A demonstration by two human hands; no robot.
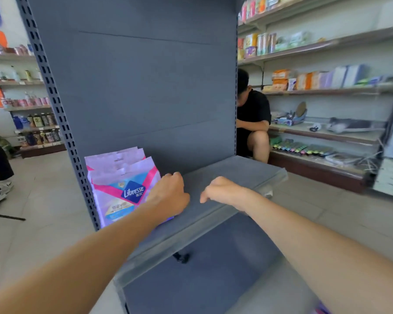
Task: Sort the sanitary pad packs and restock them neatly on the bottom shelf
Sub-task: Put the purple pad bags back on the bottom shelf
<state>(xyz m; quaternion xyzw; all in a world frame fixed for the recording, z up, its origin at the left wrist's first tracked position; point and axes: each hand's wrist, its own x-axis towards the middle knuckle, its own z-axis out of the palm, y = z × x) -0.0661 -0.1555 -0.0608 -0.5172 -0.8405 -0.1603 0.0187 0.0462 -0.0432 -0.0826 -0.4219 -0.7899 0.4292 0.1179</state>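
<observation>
Your left hand (168,193) curls against white-and-pink plastic pad packs (120,189) on the grey metal shelf (225,177); grip unclear. Your right hand (220,189) hangs loose, empty.

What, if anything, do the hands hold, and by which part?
Left hand lies against the front pad pack at its right edge; a grip cannot be told. Right hand holds nothing.
</observation>
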